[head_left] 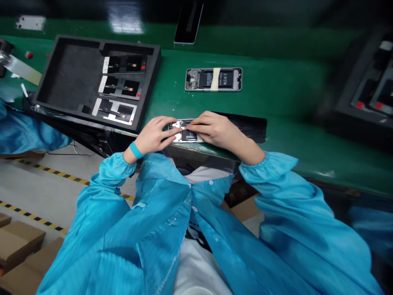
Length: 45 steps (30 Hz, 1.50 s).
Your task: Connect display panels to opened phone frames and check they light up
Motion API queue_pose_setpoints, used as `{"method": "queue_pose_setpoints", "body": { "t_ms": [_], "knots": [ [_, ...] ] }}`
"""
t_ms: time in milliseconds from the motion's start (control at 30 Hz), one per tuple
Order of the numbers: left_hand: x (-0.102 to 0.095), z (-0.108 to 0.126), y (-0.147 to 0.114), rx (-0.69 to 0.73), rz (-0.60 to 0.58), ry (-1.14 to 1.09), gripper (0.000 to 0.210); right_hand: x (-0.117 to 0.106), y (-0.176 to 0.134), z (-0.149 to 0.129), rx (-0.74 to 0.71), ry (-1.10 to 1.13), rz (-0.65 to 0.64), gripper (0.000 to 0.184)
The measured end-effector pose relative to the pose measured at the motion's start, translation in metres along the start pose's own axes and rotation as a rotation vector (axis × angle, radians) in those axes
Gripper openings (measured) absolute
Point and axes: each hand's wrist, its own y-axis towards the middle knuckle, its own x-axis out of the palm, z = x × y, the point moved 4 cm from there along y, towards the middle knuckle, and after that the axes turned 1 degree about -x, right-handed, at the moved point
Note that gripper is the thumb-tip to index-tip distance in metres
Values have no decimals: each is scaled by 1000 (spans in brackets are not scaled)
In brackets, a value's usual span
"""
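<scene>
Phone chassis (pixel 186 136), opened, innards up, is flat on the bench at the near edge, right in front of me, between my hands.

Largest first: green bench (pixel 285 94) under everything. Dark foam tray (pixel 76 71) to my left, three display parts (pixel 124 64) stacked in a column along its right side. Another tray (pixel 344 110) far right, blurred.

Hands: left hand (pixel 158 133) is loosely spread, fingertips down on the left end of the chassis, steadying it as I read it, not wrapped round it. Right hand (pixel 216 129) comes in from the other side, thumb and index nearly together over the middle of the chassis. Can't tell if they pinch a small part or just press.

Dark panel (pixel 250 127) lies partly hidden behind my right hand, just beside the chassis; contact not clear. Second open phone (pixel 199 70) is farther back, crossways to me, with a pale yellow strip (pixel 215 79) across its middle.

Smallest: black battery (pixel 190 137) in the chassis, next to where the right fingertips work.

Step in hand, my judgement: fine fingertip work on the internals, mid-chassis. Next move calls for a steady left hold, light controlled right fingertip pressure, nothing dragged sideways. Risk: chassis sits close to the edge, could skid.
</scene>
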Motion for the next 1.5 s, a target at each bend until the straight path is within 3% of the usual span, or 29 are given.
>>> {"method": "queue_pose_setpoints", "body": {
  "t_ms": [200,433,733,933,1033,1200,1333,1500],
  "knots": [
    [-3,-4,-1,17,7,-68,51,2,-1,1,-6,15,0,31],
    [-5,0,0,25,-2,4,40,3,-2,0,11,39,-19,32],
    [-4,5,5,-47,-170,99,44,7,-3,3,71,67,-56,35],
    [-11,16,18,-3,-301,164,46,7,0,3,36,59,-42,37],
    [-15,9,24,20,-261,111,41,6,2,4,23,53,-24,36],
    [-11,-6,14,-29,-83,-54,38,8,2,7,55,60,-12,36],
    [-7,-7,1,-133,-13,-93,53,9,2,4,66,45,4,36],
    [-2,0,11,-114,-37,-79,84,-6,-2,6,176,62,32,38]
  ]
}}
